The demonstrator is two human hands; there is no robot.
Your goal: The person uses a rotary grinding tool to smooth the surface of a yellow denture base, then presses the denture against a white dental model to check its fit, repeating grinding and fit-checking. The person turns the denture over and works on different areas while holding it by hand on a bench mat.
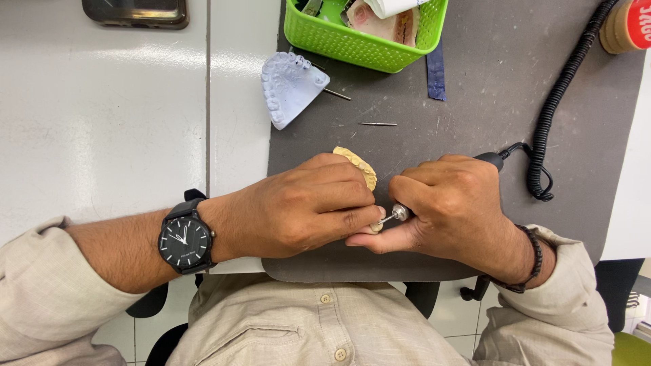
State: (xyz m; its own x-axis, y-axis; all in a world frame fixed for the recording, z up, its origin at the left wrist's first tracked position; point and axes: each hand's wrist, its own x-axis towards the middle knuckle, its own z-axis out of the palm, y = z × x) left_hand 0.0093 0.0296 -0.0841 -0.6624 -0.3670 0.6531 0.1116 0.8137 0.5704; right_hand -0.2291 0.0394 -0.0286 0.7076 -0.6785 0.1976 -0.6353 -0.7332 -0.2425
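Observation:
My left hand (308, 207) grips a yellow dental cast (359, 166), whose tooth row shows above my fingers. My right hand (454, 207) is wrapped around a rotary handpiece (400, 213). Its metal tip points left and touches the cast near my left thumb. The handpiece's black rear end (491, 160) sticks out past my knuckles and joins a coiled black cord (563, 88). Both hands rest over a dark grey mat (488, 102). A black wristwatch (185, 240) is on my left wrist.
A pale blue dental cast (288, 85) lies at the mat's left edge. Behind it stands a green basket (366, 44) holding another cast. Two thin metal burs (378, 124) and a dark blue strip (436, 71) lie on the mat. A dark phone (135, 12) sits far left.

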